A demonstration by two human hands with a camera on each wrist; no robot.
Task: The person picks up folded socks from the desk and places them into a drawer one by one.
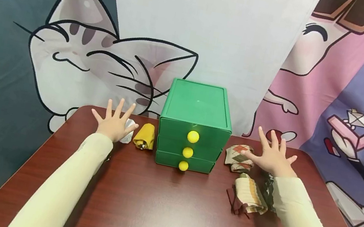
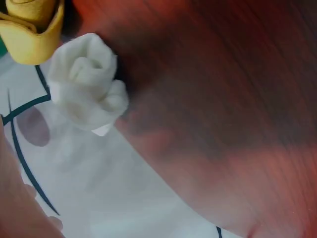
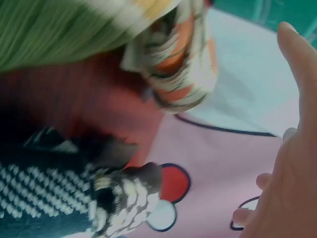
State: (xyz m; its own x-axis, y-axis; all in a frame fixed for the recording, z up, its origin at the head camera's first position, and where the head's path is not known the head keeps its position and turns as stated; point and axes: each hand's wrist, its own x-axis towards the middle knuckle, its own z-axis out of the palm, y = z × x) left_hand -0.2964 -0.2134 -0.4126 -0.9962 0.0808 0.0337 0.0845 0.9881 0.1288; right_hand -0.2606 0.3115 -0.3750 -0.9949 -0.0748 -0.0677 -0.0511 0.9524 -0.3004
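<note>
My left hand (image 1: 114,124), fingers spread wide, hovers at the table's left rear, holding nothing. Beside it are a white rolled cloth (image 2: 81,94), partly behind the hand in the head view, and a yellow rolled cloth (image 1: 144,136). On the other side my right hand (image 1: 272,158) is likewise spread and holds nothing. Nearest to it lie a rolled argyle sock (image 1: 239,156), a cream ribbed roll (image 1: 248,192) and a black-and-white patterned roll (image 3: 44,193), mostly covered by the right arm in the head view. Between the hands stands a green drawer box (image 1: 198,104).
Three drawers with yellow knobs (image 1: 193,136) face me, all closed. A dark brown piece of cloth (image 1: 235,202) lies by the cream roll. Something small and dark shows under the left wrist. Printed cloth (image 1: 205,24) hangs behind the reddish-brown table (image 1: 164,216).
</note>
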